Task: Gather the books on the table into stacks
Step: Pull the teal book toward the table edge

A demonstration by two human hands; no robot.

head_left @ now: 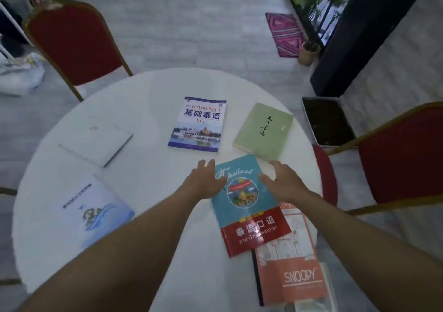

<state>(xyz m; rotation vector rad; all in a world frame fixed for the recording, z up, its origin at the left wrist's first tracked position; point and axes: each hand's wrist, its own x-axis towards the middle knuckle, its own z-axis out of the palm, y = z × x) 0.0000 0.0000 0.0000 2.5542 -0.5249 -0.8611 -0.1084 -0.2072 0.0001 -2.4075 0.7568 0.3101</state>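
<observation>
The teal Thailand book [247, 206] lay between the hands, long axis running away and slightly left, its near end overlapping the Snoopy notebook [292, 271]. The left hand [203, 182] and right hand [282, 182] flanked its far corners, fingers spread, gripping nothing. Six books showed; bare round table [148, 91] lay beyond the fingertips.

On my tabletop [148, 91], the Thailand book [247, 206] overlaps the Snoopy book [292, 271]; four books lie apart beyond and left.
</observation>
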